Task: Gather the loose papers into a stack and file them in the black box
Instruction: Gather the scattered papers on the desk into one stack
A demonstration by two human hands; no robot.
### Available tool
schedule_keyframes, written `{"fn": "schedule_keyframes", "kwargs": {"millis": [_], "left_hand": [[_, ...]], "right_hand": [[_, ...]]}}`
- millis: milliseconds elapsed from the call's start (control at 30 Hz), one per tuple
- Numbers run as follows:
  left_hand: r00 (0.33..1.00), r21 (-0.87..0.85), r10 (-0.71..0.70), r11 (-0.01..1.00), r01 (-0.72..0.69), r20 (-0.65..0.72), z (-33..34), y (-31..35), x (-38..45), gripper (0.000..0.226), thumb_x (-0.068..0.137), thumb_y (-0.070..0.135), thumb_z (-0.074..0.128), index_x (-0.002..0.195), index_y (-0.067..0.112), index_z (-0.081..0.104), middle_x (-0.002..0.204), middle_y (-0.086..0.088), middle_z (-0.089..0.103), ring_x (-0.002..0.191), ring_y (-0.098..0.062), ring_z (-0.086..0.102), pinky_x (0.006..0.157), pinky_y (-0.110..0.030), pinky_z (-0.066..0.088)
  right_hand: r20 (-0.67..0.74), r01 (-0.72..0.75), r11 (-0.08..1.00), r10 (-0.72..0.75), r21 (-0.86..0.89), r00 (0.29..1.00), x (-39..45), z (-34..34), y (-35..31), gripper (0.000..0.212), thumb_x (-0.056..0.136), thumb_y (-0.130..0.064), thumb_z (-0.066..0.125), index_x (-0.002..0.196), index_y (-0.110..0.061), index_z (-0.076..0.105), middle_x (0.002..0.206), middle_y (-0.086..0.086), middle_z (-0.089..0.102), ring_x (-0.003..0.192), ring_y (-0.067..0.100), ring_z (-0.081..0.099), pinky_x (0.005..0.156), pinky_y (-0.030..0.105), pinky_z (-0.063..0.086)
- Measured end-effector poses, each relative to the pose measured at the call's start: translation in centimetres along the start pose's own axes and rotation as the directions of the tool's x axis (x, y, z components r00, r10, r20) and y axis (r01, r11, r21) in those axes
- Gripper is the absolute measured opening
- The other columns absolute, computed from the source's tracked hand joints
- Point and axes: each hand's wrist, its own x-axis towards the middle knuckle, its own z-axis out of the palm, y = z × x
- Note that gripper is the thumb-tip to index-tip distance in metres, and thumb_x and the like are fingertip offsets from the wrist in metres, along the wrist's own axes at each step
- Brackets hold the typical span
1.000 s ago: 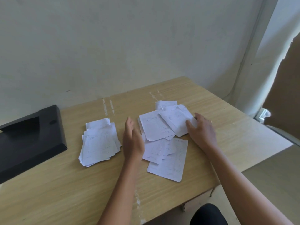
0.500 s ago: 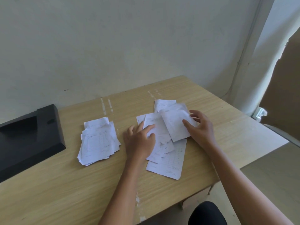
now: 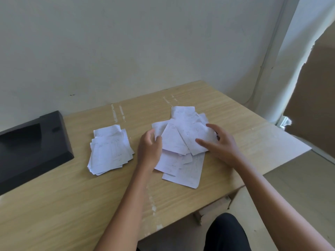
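Several loose white papers point(image 3: 181, 142) lie overlapping in a spread at the middle of the wooden table point(image 3: 72, 205). My left hand point(image 3: 149, 150) pinches the left edge of the spread's top sheets. My right hand point(image 3: 220, 143) rests on their right side, thumb on top and fingers curled round the edge. A rough stack of papers point(image 3: 108, 151) lies to the left, apart from both hands. The black box point(image 3: 30, 147) sits at the table's far left, its open hollow facing up.
A pale wall runs close behind the table. The table's right edge and front corner drop off to the floor. A brown board point(image 3: 317, 96) leans at the right. My dark-clothed knee point(image 3: 226, 232) shows below the table's front edge.
My left hand moved from beside the spread onto its left edge and took hold of sheets. My right hand drew the right-hand sheets inward, so the spread has bunched closer together.
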Motion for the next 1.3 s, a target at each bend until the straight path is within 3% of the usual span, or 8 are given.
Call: {"fn": "schedule_keyframes", "kwargs": {"millis": [133,433,733,867,933,1100,1167,1300], "left_hand": [[0.974,0.105,0.026,0.993,-0.051,0.225,-0.8,-0.9,-2.0,0.077,0.087,0.038,0.072,0.153,0.026,0.034,0.153,0.012,0.035,0.141,-0.011,0.036,0.107,-0.028,0.034],[0.943,0.243,0.138,0.946,-0.216,0.303,-0.4,-1.5,-5.3,0.107,0.078,0.050,0.080,0.158,0.034,0.010,0.163,0.009,-0.016,0.151,-0.011,0.005,0.116,-0.028,0.019],[0.917,0.495,0.111,0.813,-0.306,0.384,-0.2,-1.4,-1.9,0.057,0.102,0.056,0.035,0.154,0.035,0.036,0.167,-0.005,0.016,0.156,-0.021,0.005,0.123,-0.047,-0.008],[0.938,0.243,0.128,0.946,-0.213,0.323,-1.2,-1.7,-0.9,0.048,0.104,0.044,0.038,0.152,0.040,0.038,0.131,0.002,0.059,0.123,-0.016,0.054,0.104,-0.036,0.042],[0.968,0.264,0.113,0.949,-0.172,0.223,-1.6,-1.7,0.2,0.053,0.102,0.045,0.040,0.154,0.035,0.034,0.127,0.004,0.057,0.126,-0.019,0.051,0.101,-0.038,0.044],[0.968,0.459,0.042,0.874,-0.156,0.249,-0.5,-1.1,2.4,0.058,0.101,0.053,0.033,0.152,0.026,0.036,0.142,-0.001,0.050,0.150,-0.027,0.025,0.123,-0.051,0.011],[0.955,0.535,0.145,0.801,-0.268,0.260,-0.1,-0.4,2.0,0.053,0.102,0.054,0.029,0.146,0.033,0.046,0.130,0.005,0.064,0.142,-0.018,0.041,0.123,-0.055,-0.004],[0.946,0.482,0.323,0.832,-0.275,-0.019,-0.3,0.1,3.3,0.040,0.096,0.050,0.036,0.125,0.037,0.060,0.102,0.010,0.075,0.106,-0.018,0.066,0.111,-0.056,0.036]], "right_hand": [[0.140,0.062,0.990,-0.044,-0.129,0.989,-1.9,-0.3,0.4,0.102,0.051,-0.063,0.087,0.140,-0.046,0.040,0.151,-0.011,0.036,0.137,0.011,0.036,0.112,0.037,0.035],[-0.014,0.182,0.977,-0.185,-0.113,0.983,-2.9,1.5,-0.7,0.053,0.082,-0.025,0.078,0.131,-0.025,0.058,0.145,0.001,0.047,0.129,0.018,0.049,0.097,0.023,0.035],[0.070,0.235,0.930,-0.224,-0.283,0.972,-3.3,2.1,-0.5,0.058,0.081,-0.043,0.075,0.133,-0.031,0.054,0.140,-0.010,0.050,0.127,0.012,0.048,0.098,0.027,0.041],[0.002,0.270,0.957,-0.271,-0.104,0.963,-2.4,1.7,-0.3,0.042,0.079,-0.030,0.079,0.118,-0.027,0.065,0.122,-0.011,0.061,0.106,0.004,0.063,0.083,0.016,0.048],[-0.096,0.237,0.971,-0.240,-0.040,0.966,-1.7,1.6,-0.3,0.032,0.084,-0.026,0.074,0.115,-0.023,0.068,0.122,-0.008,0.063,0.109,0.007,0.063,0.089,0.023,0.051],[0.050,0.112,0.868,-0.100,-0.483,0.994,1.5,1.2,0.8,0.053,0.096,-0.047,0.051,0.141,-0.020,0.050,0.153,-0.001,0.044,0.145,0.020,0.032,0.121,0.047,0.018],[0.115,0.130,0.865,-0.084,-0.485,0.990,1.9,1.3,1.0,0.048,0.101,-0.044,0.039,0.145,-0.027,0.045,0.157,-0.007,0.038,0.150,0.015,0.022,0.123,0.048,0.007],[-0.043,0.051,0.974,-0.061,-0.219,0.997,1.8,1.0,0.7,0.045,0.102,-0.038,0.040,0.143,-0.021,0.045,0.147,0.001,0.051,0.139,0.019,0.042,0.119,0.050,0.022]]}}
